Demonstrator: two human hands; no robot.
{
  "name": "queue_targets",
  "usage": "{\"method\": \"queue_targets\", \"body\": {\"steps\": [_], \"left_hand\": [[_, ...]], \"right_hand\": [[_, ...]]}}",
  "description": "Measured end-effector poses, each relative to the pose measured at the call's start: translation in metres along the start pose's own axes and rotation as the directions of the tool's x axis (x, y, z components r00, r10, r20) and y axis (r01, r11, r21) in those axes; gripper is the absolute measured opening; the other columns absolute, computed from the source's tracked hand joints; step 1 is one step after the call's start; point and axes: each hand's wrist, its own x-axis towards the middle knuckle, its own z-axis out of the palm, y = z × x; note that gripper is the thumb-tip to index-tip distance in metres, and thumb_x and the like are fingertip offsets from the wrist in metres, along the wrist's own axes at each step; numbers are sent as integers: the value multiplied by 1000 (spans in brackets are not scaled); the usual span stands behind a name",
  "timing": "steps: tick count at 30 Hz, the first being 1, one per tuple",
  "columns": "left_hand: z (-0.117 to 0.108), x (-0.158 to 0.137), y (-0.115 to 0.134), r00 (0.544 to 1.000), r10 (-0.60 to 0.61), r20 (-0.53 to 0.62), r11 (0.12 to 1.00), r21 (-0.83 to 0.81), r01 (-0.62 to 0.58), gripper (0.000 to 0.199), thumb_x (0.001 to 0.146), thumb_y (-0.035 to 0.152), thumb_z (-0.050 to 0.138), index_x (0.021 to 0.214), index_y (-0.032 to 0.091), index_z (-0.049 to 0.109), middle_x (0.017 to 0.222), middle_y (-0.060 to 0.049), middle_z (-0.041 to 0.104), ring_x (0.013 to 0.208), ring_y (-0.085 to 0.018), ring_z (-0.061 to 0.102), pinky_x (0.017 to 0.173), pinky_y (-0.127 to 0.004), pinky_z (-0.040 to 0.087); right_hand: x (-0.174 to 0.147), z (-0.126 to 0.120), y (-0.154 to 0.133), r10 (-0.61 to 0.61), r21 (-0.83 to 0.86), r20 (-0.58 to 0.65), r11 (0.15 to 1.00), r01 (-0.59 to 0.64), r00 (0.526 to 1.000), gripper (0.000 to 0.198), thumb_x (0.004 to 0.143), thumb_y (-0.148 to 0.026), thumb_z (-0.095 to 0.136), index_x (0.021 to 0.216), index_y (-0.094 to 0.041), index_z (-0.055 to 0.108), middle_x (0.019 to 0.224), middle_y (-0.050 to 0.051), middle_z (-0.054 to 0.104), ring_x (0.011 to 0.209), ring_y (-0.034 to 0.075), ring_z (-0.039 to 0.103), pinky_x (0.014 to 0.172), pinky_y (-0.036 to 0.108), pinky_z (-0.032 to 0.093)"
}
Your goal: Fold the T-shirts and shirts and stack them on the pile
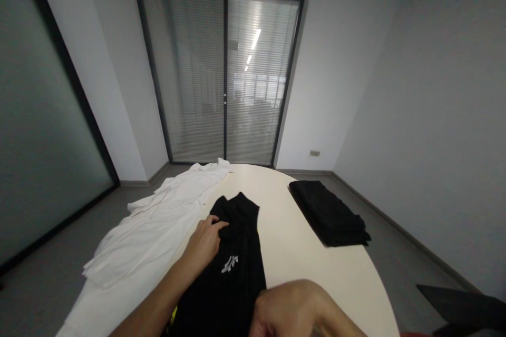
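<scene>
Black cloth garment with white print [242,281] lies lengthwise away on the cream, round-edged table [292,258], left hand [204,242] loosely spread on its upper-left edge, right hand [282,305] curled at lower right, grip indeterminable.

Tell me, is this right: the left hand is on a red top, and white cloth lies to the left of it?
Not quite: the head view shows the top under the left hand is black, not red. White cloth does lie to its left.

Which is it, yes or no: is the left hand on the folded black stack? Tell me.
No: the left hand rests on the black garment, with tabletop showing between it and the folded black stack.
</scene>
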Motion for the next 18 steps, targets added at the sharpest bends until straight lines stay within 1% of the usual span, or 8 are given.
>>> {"method": "queue_targets", "body": {"steps": [3, 4, 6, 8, 9, 11, 14, 18], "left_hand": [[-3, 0, 3, 996, -21, 90, 995, -95, 30, 47, 88, 9, 39, 125, 19, 66, 141, -10, 56, 137, -23, 46, 117, -39, 32], [-4, -1, 5, 995, -15, 102, 992, -127, 28, 44, 91, 14, 37, 124, 19, 65, 142, -9, 57, 139, -22, 45, 117, -39, 32], [-5, -2, 13, 996, -4, 84, 985, -172, 19, 40, 97, 29, 36, 121, 19, 66, 140, -9, 59, 136, -23, 48, 115, -39, 35], [-3, -4, 19, 999, 12, 42, 982, -190, -4, 41, 96, 44, 43, 120, 20, 65, 137, -9, 61, 131, -25, 54, 112, -39, 40], [-1, -5, 21, 999, 25, 23, 982, -190, -20, 43, 94, 48, 48, 121, 20, 65, 136, -10, 62, 128, -26, 56, 110, -40, 41], [5, -5, 22, 998, 59, 12, 980, -189, -56, 43, 90, 45, 56, 124, 20, 63, 138, -9, 61, 127, -26, 57, 110, -40, 41], [13, 0, 11, 995, 101, 5, 971, -217, -97, 36, 92, 31, 51, 124, 23, 64, 142, -6, 58, 130, -23, 55, 113, -37, 38], [12, 11, -14, 985, -27, -169, 965, -263, -19, 38, 96, 29, 39, 126, 20, 62, 139, -8, 59, 129, -20, 55, 113, -35, 38]], "right_hand": [[3, -7, 6, 26, 81, -322, 997, 0, 946, 15, 85, -31, 64, 85, -18, 71, 65, -5, 62, 56, 7, 54, 55, 16, 39], [1, -11, 11, 73, 92, -475, 995, -34, 877, 22, 88, -37, 60, 88, -17, 71, 68, -3, 64, 58, 8, 55, 56, 17, 40], [-3, -21, 23, 130, 50, -731, 989, -137, 670, 29, 93, -41, 53, 95, -17, 70, 77, 1, 68, 67, 12, 59, 63, 21, 44], [-5, -29, 39, 107, -22, -865, 968, -251, 490, 32, 94, -40, 51, 111, -18, 68, 101, 7, 71, 90, 18, 64, 81, 28, 48], [-5, -31, 46, 97, -52, -881, 953, -297, 463, 39, 93, -42, 54, 122, -19, 64, 118, 10, 68, 106, 21, 62, 92, 32, 46], [-2, -31, 60, 128, -82, -857, 922, -378, 499, 58, 89, -49, 58, 140, -20, 54, 146, 13, 51, 132, 28, 48, 109, 41, 37], [1, -30, 74, 268, -65, -801, 850, -523, 535, 68, 90, -54, 54, 149, -23, 44, 158, 10, 36, 146, 33, 30, 117, 50, 25], [-9, -33, 78, 449, 24, -810, 669, -743, 378, 61, 93, -46, 53, 148, -21, 46, 156, 10, 40, 140, 36, 39, 111, 51, 32]]}}
